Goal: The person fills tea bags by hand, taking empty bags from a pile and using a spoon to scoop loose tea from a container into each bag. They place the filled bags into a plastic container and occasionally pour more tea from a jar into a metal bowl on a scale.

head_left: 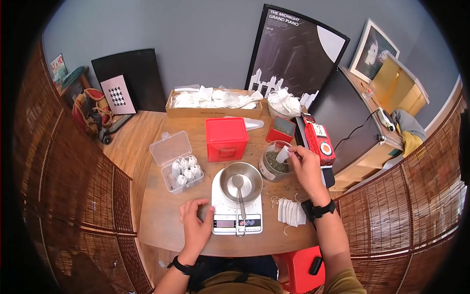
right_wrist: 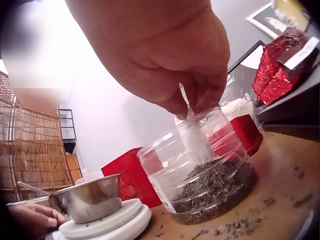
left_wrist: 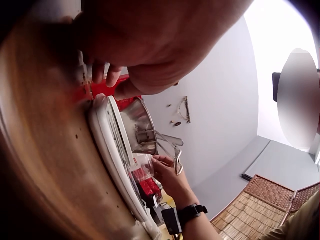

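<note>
My right hand (head_left: 307, 169) pinches a small white drawstring bag (right_wrist: 195, 142) by its top, inside the mouth of a clear plastic jar (right_wrist: 215, 185). Dark green dried leaves (right_wrist: 222, 182) lie in the bottom of that jar, right under the bag. On the left, my left hand (head_left: 197, 223) rests on the table beside the kitchen scale (head_left: 223, 196), fingers loosely bent and holding nothing. A steel bowl (head_left: 226, 188) stands on the scale, with a metal spoon (head_left: 238, 182) leaning in it, its handle over the rim toward me.
Flat white bags (head_left: 291, 213) lie near my right wrist. Filled bags sit in an open plastic box (head_left: 169, 183) at the left. Behind are a red canister (head_left: 226, 137), a red tin (head_left: 280, 129) and a carton (head_left: 210, 112). Leaf crumbs (right_wrist: 240, 227) dot the table.
</note>
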Demonstrator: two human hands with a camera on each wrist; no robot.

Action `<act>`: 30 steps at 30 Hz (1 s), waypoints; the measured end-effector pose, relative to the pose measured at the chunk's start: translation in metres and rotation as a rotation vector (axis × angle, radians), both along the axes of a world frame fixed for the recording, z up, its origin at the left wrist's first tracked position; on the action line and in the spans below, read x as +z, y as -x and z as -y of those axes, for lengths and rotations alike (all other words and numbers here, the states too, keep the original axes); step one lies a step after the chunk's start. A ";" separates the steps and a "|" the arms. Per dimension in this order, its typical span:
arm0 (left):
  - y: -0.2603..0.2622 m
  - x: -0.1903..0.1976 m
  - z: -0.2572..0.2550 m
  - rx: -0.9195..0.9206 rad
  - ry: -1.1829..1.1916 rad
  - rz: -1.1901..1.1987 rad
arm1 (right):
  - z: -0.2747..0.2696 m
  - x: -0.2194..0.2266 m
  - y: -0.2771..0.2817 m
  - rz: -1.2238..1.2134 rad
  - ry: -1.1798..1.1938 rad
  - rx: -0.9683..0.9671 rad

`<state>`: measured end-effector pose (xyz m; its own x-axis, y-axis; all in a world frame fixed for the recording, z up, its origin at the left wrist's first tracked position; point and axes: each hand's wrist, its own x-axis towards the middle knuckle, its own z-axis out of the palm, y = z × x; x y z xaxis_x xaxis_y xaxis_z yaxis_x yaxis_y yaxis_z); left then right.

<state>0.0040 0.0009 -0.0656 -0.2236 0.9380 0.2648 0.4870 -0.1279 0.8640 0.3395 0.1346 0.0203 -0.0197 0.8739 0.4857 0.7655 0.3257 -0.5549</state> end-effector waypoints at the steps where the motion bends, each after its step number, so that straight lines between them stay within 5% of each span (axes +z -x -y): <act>1: 0.000 0.002 0.000 0.001 0.013 -0.002 | 0.000 0.000 -0.001 0.002 -0.005 0.002; 18: 0.001 0.002 -0.003 0.019 0.060 0.045 | 0.009 0.007 0.005 -0.019 -0.235 -0.095; 23: 0.009 0.006 -0.009 0.043 0.041 0.258 | 0.010 0.002 0.001 0.012 -0.287 -0.102; 24: 0.012 0.007 -0.013 0.065 0.040 0.245 | 0.009 0.002 0.004 0.001 -0.396 -0.104; 26: 0.020 0.010 -0.016 0.074 -0.051 0.110 | 0.015 0.006 -0.002 0.020 -0.134 -0.129; 28: 0.026 0.024 -0.020 0.087 -0.060 0.049 | 0.017 -0.001 -0.003 0.002 -0.159 -0.127; 30: 0.029 0.031 -0.023 0.143 -0.107 -0.046 | 0.020 0.001 0.002 0.022 -0.398 -0.126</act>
<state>-0.0254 0.0238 -0.0349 -0.3379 0.8635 0.3743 0.5452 -0.1446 0.8257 0.3377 0.1151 0.0210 0.0612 0.6143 0.7867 0.8237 0.4141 -0.3874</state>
